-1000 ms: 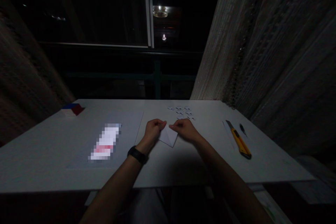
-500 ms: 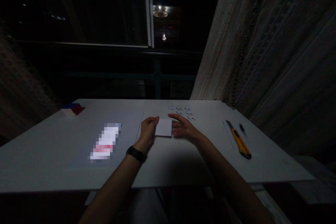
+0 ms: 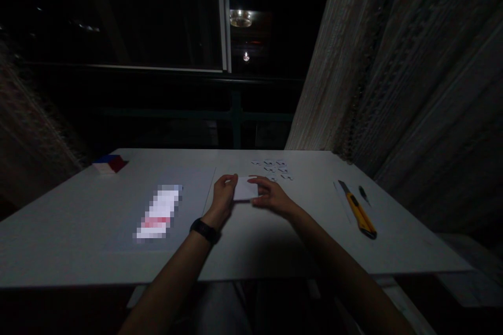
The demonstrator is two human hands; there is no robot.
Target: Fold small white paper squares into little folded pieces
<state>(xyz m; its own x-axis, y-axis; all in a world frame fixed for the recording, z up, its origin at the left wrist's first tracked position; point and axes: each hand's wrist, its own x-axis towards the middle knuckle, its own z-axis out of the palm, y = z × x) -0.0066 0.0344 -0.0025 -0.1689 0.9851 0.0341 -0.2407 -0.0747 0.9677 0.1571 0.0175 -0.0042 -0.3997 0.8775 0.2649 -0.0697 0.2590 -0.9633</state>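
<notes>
A small white rectangular piece of paper (image 3: pixel 244 190) is held a little above the middle of the table. My left hand (image 3: pixel 223 194), with a dark band on its wrist, pinches the paper's left side, thumb uppermost. On the opposite side, the fingers and thumb of my right hand (image 3: pixel 271 196) close around the right edge. Just beyond the hands lie several small white cut-outs (image 3: pixel 281 164) with dark marks; they are too small to make out.
A yellow utility knife (image 3: pixel 359 214) with its blade out lies at the right, beside a small dark pen-like object (image 3: pixel 363 193). On the left are a large pale sheet (image 3: pixel 192 204), a bright blurred-out rectangle (image 3: pixel 159 212) and a blue, red and white cube (image 3: pixel 109 164).
My right hand has closed from spread fingers onto the paper's right edge. The paper has tilted slightly. One more small cut-out shows beyond my right hand.
</notes>
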